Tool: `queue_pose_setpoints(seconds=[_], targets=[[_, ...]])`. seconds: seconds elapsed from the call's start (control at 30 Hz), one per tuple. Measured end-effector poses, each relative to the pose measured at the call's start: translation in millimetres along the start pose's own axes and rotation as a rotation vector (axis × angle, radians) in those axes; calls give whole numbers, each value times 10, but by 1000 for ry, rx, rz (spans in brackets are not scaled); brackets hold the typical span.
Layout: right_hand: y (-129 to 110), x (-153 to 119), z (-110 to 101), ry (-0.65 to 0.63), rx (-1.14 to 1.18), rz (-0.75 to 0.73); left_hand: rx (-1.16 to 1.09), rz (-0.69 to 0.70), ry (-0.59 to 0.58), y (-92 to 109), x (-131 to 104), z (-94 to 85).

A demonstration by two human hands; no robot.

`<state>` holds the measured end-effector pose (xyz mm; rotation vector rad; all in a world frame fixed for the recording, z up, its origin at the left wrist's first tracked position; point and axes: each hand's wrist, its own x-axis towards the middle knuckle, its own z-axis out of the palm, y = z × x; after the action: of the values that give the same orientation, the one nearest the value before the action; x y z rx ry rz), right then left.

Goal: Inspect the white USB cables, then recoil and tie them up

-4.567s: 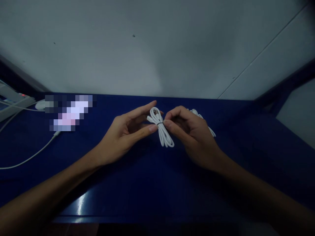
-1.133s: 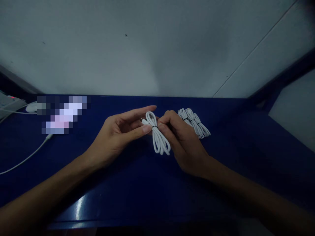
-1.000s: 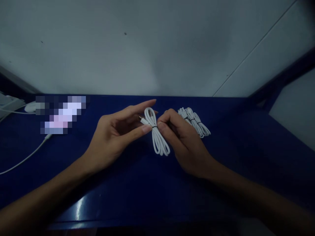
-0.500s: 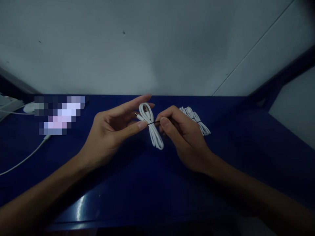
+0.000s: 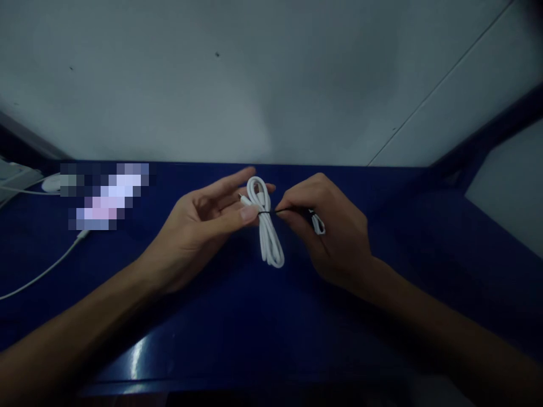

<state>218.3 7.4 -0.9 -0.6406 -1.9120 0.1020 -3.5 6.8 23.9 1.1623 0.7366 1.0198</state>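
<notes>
A white charging cable (image 5: 270,243), folded into a bundle with a loop at its top, is held above the blue table by my left hand (image 5: 199,226). The thumb presses on the bundle's middle from the left, and the other fingers reach behind it. Around that middle runs a thin black twist tie (image 5: 280,211). My right hand (image 5: 335,226) pinches the tie's free end between thumb and forefinger, just right of the bundle. Another white cable bundle (image 5: 318,224) shows partly through the gap in my right hand; most of it is hidden.
The blue table (image 5: 237,333) meets a grey wall (image 5: 169,85) at its back edge. On the left lies a pixelated bright object (image 5: 112,198) with a white cord (image 5: 46,280) running from it. A white rounded item (image 5: 51,182) sits near the back left.
My right hand has turned and risen a little, now covering most of the cable bundle behind it. The held cable has shifted slightly right and hangs more upright.
</notes>
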Motion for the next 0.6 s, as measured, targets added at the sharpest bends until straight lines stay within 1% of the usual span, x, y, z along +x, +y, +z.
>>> queue_pose_setpoints(seconds=[0.07, 0.13, 0.2, 0.3, 0.47, 0.6], targets=[[-3, 8, -3, 0, -13, 6, -56, -88, -64, -9, -6, -4], [-30, 15, -13, 0, -21, 79, -104, -174, -139, -21, -15, -10], [-68, 21, -30, 0, -11, 175, -142, -223, -176, -30, -24, -14], [-117, 29, -58, -9, 9, 263, -165, -218, -165, -33, -29, -13], [-149, 48, -88, -44, 57, 300, -174, -209, -184, -20, -19, -11], [-154, 57, -107, -80, 152, 347, -202, -244, -224, 7, -25, -25]])
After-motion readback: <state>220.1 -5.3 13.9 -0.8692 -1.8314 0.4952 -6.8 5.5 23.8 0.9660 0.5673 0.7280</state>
